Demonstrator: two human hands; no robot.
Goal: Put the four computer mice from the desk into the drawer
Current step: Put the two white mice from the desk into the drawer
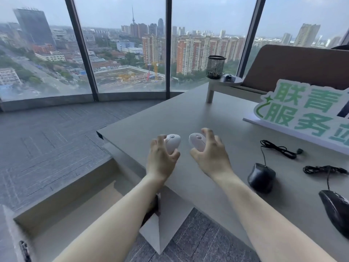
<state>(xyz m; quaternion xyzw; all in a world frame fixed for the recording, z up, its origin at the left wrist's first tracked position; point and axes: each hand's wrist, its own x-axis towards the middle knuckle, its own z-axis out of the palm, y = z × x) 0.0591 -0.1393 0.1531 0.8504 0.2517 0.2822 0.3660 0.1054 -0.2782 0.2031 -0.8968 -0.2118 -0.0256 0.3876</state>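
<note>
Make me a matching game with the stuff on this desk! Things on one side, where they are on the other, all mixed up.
Things:
1. left pale pink wireless mouse
2. nearer black corded mouse
3. black mesh pen cup
4. open grey drawer

Places:
A. on the small raised shelf
B. under the left hand
C. below the desk edge, left
D. far right, near edge

Pairs: 1-B, 2-D, 3-A, 4-C

One head-worn wide-angle camera looks forward and down from close above the bench [188, 114]. It faces a wall of windows [122, 44], with both forearms reaching in from below.
</note>
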